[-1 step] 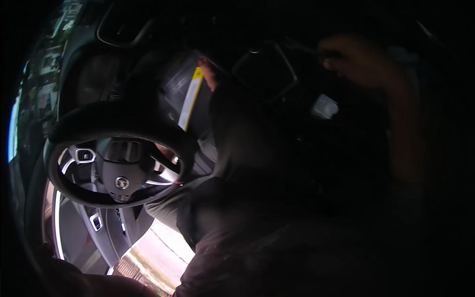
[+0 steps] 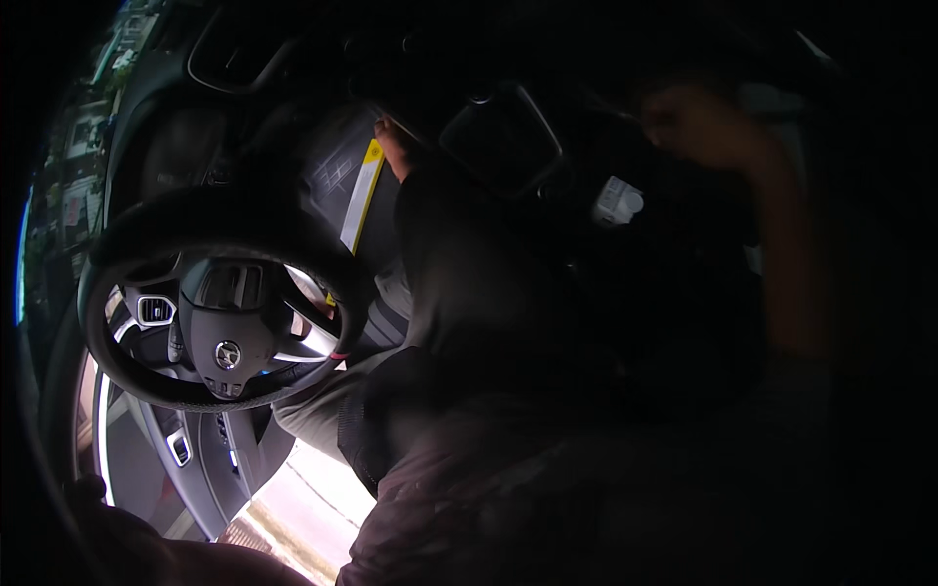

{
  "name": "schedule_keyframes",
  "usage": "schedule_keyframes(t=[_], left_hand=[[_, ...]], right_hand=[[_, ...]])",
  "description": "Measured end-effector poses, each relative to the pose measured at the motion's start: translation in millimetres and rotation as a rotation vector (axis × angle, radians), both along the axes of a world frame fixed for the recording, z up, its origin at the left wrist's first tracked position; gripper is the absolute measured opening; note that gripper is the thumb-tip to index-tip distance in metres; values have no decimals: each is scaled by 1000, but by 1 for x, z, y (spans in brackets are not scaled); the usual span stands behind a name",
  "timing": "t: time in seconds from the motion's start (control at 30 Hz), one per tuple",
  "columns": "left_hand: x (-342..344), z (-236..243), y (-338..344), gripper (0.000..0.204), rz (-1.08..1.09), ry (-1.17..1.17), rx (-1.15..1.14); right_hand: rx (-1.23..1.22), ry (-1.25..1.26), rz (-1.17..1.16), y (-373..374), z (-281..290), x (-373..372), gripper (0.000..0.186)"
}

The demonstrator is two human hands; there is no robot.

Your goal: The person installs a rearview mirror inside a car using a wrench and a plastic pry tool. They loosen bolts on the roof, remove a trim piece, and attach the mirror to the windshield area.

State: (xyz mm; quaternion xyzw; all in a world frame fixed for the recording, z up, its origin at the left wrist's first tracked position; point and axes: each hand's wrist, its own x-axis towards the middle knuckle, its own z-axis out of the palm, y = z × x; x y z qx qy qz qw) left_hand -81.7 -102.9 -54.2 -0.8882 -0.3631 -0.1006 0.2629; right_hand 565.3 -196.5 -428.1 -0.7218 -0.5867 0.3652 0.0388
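Inside the dark car cabin, the left hand (image 2: 393,146) touches the sun visor (image 2: 347,181) beyond the steering wheel (image 2: 220,298), the right hand (image 2: 699,122) is raised far right, finger positions indiscernible; poor light risks a fumbled grip on the visor.

Head view, very dim and underexposed. Daylight enters from the lower left, blowing out a pale patch of ground (image 2: 313,508) and leaving bright glints on the steering wheel (image 2: 227,293) spokes. The right half lies in deep shadow; a raised hand (image 2: 699,122) there is murky and soft. Fisheye distortion bends edges near the rim, and black vignetting fills all 4 corners.
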Motion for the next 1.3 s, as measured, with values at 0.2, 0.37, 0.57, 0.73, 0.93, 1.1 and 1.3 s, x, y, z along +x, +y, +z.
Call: schedule_keyframes(t=[0.2,0.37,0.57,0.73,0.93,1.1,1.3], left_hand=[[-80,-33,0,32,-213,-212,-232],[-119,-34,-44,35,70,-446,-223],[-122,-42,-99,36,221,-599,-301],[-37,-24,-77,29,190,-604,-209],[-17,-15,-86,30,87,-548,-208],[-9,-3,-75,27,52,-527,-219],[22,-13,-44,32,-37,-560,-354]], right_hand=[[-380,-69,-405,-81,-47,-6,18],[-180,-462,-230,-131,-118,-25,24],[142,-416,-165,-155,-151,21,32],[68,-595,-355,-150,-165,23,62],[-219,-417,-391,-113,-110,-5,74],[-51,-522,-360,-135,-119,9,68],[433,-531,-455,-109,-40,7,64]])
